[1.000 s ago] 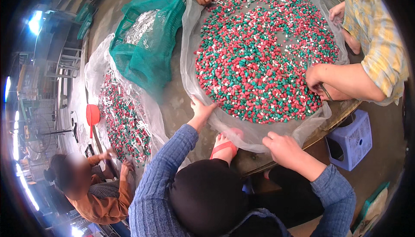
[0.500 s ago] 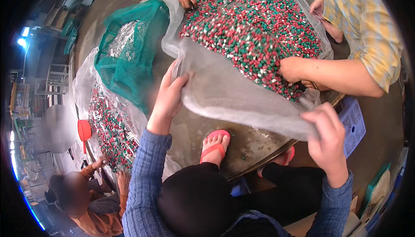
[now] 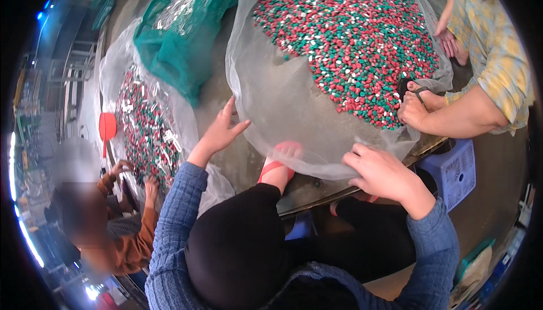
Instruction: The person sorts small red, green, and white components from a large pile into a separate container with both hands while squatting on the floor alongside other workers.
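Nearest, the right hand (image 3: 380,171) pinches the near hem of the white mesh sheet (image 3: 294,106), fingers curled over the fabric at the near edge of the round worktop (image 3: 317,188). The left hand (image 3: 222,131) is free: fingers spread, palm hovering just beside the sheet's left fold, holding nothing. Half a second ago both hands lifted the near hem high, and the fabric stood up as a taut wall; now that hem has dropped and lies slack, and the left hand has let go.

The person's foot in a red sandal (image 3: 278,166) rests on the worktop, its toes under the slack mesh.

The sheet runs from the near edge toward the far edge, its long axis pointing away from the person. Its near part is bare; the heap of red, green and white pieces (image 3: 362,33) has slid to the far and right part.

At the right edge, a co-worker's hand (image 3: 413,112) rests on the heap.

To the left, a second mesh sheet (image 3: 113,72) on the floor holds its own spread of the same pieces (image 3: 144,126), with a green net bag (image 3: 181,38) beyond it.
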Motion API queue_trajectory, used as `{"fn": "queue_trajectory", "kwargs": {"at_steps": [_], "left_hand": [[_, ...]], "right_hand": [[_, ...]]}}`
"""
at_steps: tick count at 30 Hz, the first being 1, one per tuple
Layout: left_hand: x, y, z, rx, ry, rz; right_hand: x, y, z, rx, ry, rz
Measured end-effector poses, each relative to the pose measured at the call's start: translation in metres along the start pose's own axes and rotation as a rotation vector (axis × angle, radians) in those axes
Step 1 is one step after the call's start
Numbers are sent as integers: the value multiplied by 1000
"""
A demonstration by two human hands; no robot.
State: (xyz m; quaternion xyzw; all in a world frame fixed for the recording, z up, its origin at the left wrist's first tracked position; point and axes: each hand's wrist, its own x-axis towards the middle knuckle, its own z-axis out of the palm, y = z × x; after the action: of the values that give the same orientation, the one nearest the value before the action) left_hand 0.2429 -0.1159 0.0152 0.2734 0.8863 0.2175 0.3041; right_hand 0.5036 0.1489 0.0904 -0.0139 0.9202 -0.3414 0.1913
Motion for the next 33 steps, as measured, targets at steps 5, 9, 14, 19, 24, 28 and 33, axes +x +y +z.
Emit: {"fn": "queue_trajectory", "kwargs": {"at_steps": [5, 9, 14, 19, 24, 28, 33], "left_hand": [[-87, -87, -1, -235, 59, -7], [-190, -154, 49, -94, -206, -119], [-329, -262, 146, -173, -617, -274], [-436, -268, 196, -530, -730, -596], [-471, -244, 200, -661, -555, -562], [-468, -187, 169, -531, -415, -307], [-478, -204, 208, -333, -327, -598]], "right_hand": [[26, -23, 12, -30, 67, -168], [46, -18, 23, -96, 137, -151], [42, -14, 42, -254, 9, -14], [60, 2, 78, -254, 112, -119], [90, 25, 83, -238, 190, -210], [114, 33, 85, -277, 222, -302], [103, 18, 96, -54, 144, -252]]}}
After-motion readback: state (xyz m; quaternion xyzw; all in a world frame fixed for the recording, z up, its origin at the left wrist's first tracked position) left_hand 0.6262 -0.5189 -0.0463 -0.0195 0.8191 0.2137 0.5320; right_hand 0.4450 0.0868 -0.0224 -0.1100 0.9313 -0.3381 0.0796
